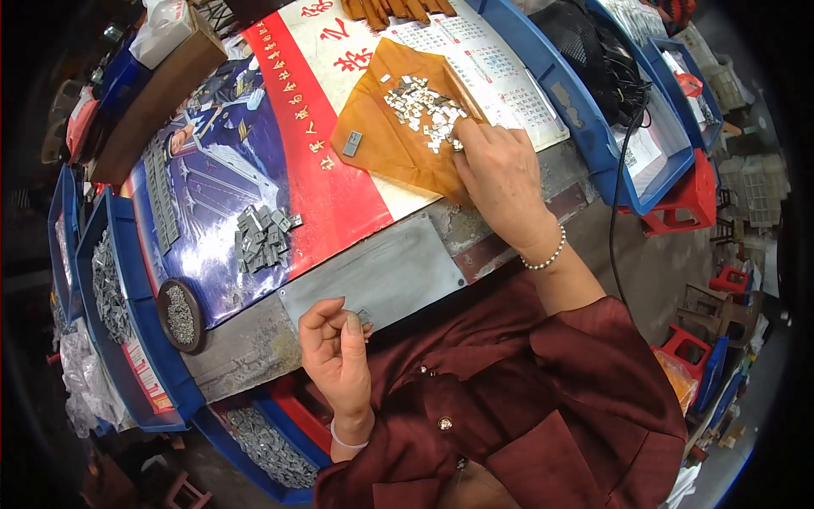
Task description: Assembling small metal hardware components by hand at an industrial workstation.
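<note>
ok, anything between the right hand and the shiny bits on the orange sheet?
Nothing visible. The right hand rests on the orange sheet, its fingers already at the edge of the pile of small shiny pieces.

Garment: dark maroon blouse (pixel 543 399), smooth slightly glossy fabric, sleeves reaching past the elbow, forearms bare. Fastening: small round metallic buttons (pixel 444 422) down the blouse front, one larger below several tiny studs. Right wrist, above the blouse: bracelet of small pale pearl-like beads (pixel 547 259). Left wrist, left of the buttons: thin plain whitish bangle (pixel 346 442). Both hands bare, no gloves.
</note>
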`<action>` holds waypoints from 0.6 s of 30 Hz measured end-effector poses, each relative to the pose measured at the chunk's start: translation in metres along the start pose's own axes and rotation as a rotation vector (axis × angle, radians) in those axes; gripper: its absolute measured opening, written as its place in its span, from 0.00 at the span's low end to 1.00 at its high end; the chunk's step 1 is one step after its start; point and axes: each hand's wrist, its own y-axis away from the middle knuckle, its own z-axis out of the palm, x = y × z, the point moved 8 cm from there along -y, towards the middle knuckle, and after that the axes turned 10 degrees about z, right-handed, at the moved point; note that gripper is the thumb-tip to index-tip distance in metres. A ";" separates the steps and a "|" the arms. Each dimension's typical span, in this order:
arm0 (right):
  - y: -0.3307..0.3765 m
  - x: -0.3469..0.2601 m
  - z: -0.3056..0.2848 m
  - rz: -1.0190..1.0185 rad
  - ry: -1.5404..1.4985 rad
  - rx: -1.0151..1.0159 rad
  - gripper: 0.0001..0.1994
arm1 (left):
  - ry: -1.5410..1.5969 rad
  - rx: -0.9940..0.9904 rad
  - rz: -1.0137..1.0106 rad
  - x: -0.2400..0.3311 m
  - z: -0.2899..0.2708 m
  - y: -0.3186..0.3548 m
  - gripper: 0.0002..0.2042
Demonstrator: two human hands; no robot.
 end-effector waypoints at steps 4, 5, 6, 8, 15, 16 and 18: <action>-0.002 -0.004 0.002 -0.048 0.038 0.009 0.02 | -0.001 0.004 -0.020 -0.001 -0.001 0.000 0.11; -0.002 -0.004 0.002 -0.051 0.040 0.005 0.02 | -0.006 0.000 -0.026 0.000 0.000 0.000 0.12; -0.003 -0.005 0.003 -0.059 0.057 -0.006 0.02 | -0.010 -0.005 -0.030 0.000 0.000 0.000 0.12; -0.003 -0.006 0.003 -0.072 0.075 -0.020 0.02 | 0.000 -0.012 -0.029 -0.001 0.000 -0.001 0.12; -0.009 0.009 0.005 0.048 -0.044 -0.091 0.07 | -0.003 -0.043 -0.027 -0.003 -0.003 0.000 0.13; -0.010 0.016 0.006 0.122 -0.136 -0.127 0.07 | -0.003 -0.039 -0.027 -0.003 -0.003 0.000 0.13; -0.007 0.027 0.010 0.179 -0.213 -0.140 0.08 | 0.008 -0.045 -0.040 -0.003 -0.001 0.000 0.13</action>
